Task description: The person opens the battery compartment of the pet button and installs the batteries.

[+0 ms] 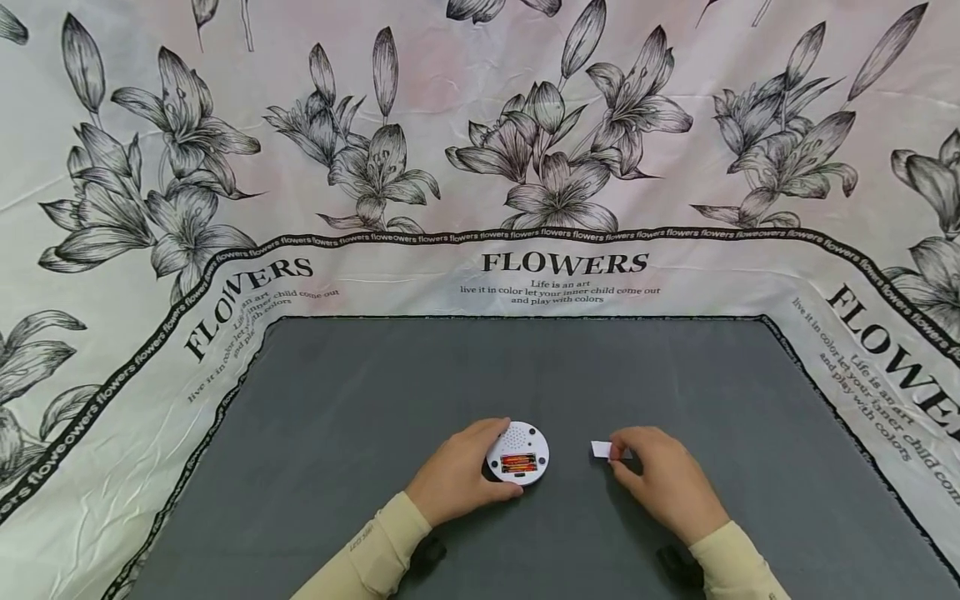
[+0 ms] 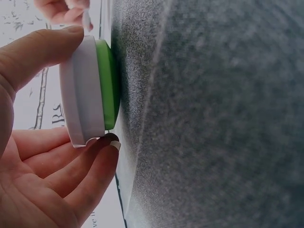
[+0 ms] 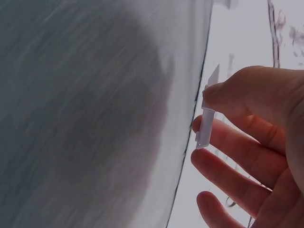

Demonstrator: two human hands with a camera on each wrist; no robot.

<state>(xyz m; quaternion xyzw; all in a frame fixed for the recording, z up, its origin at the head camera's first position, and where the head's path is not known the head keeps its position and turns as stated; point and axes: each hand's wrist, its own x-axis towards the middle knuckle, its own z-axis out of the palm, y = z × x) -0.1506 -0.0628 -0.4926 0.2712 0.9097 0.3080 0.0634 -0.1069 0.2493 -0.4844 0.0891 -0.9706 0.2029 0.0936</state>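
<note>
Plainly light and stiff, the round device (image 1: pixel 518 453) sits steadied at its rim by curled left fingers (image 2: pixel 90 164), while right fingers (image 3: pixel 237 92) pinch the thin, easily dropped cover (image 1: pixel 602 449).

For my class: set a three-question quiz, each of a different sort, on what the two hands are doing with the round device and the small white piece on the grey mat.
1. True or false: the round white device lies with its battery bay open and facing up.
2. Which hand pinches the small white cover? A) left hand B) right hand C) neither
3. Fill in: in the left wrist view, the device's side against the grey mat is coloured ____.

Key:
1. True; red-and-gold batteries show.
2. B; the right hand holds it between thumb and fingers, while the left hand grips the device's rim.
3. Green.
</note>
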